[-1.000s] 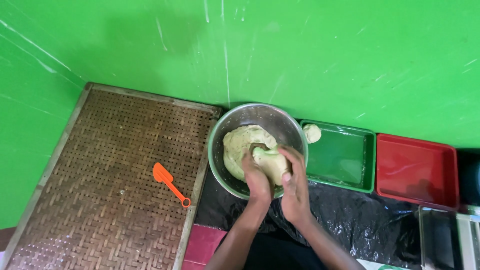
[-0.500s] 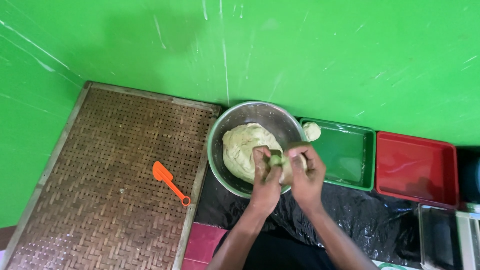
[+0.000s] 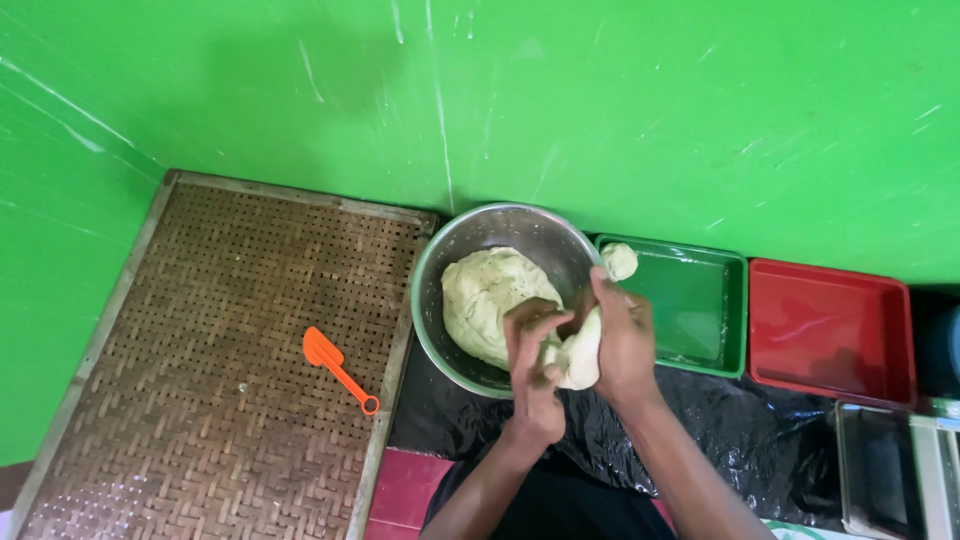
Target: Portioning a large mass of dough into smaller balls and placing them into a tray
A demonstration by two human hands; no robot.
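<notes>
Left hand [image 3: 535,365] and right hand [image 3: 622,335] met over the 5 o'clock rim of the bowl [image 3: 440,255], both closed on one pale lump [image 3: 575,355] of dough. Right-hand fingers wrapped around the lump from 3 o'clock; left-hand fingers curled narrow and pressed against it from 9 o'clock. Lump held above the bowl's edge and the black sheet [image 3: 760,450], clear of both.

Main dough mass [image 3: 485,300] lay inside the bowl, at 10 o'clock from the hands, apart from the held lump or just touching it; could not tell which. Small dough ball [image 3: 620,261] sat at the 10 o'clock corner of the green tray [image 3: 720,310], just beside the bowl's rim. Red tray [image 3: 830,320] lay at 3 o'clock of the green tray, edges nearly touching. Woven mat [image 3: 200,330] lay at 9 o'clock of the bowl, with an orange scraper [image 3: 338,368] on it, well apart from both hands. Green wall [image 3: 600,100] stood at 12 o'clock behind everything.
</notes>
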